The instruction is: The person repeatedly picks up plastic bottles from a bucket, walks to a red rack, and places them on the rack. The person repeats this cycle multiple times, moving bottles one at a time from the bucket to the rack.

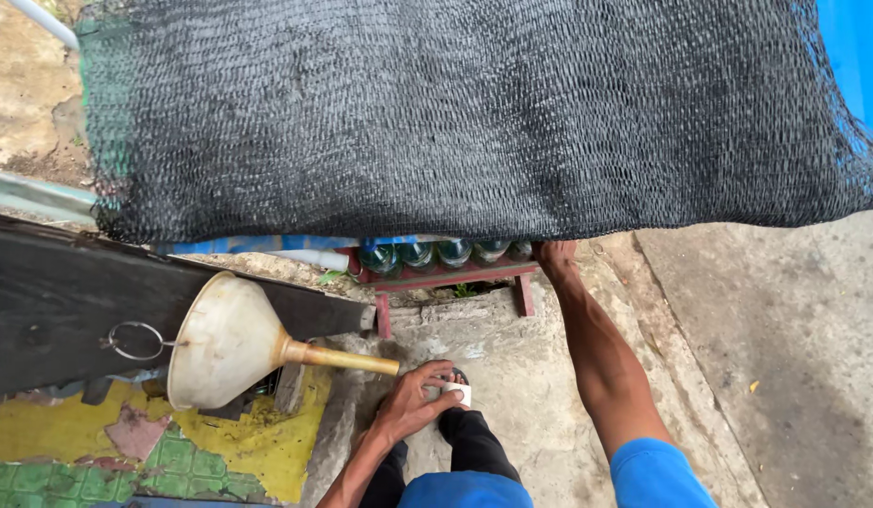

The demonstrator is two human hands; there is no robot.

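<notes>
Two hands in view. Left hand, lower centre of frame, fingers curled around small white cap atop dark bottle. Right hand reaches up-centre to red wooden rack of green glass bottles, under black mesh netting; its fingers hidden, state unclear. Cream plastic funnel lies left, spout tip just beside left hand.

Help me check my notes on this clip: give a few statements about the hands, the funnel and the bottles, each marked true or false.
1. The left hand rests on a small white cap-like thing. True.
2. The right hand holds the funnel. False: it reaches up to the red rack under the black netting.
3. The funnel lies on its side, spout pointing right. True.
4. The bottles stand in the open, uncovered. False: the netting hides most of them.
</notes>
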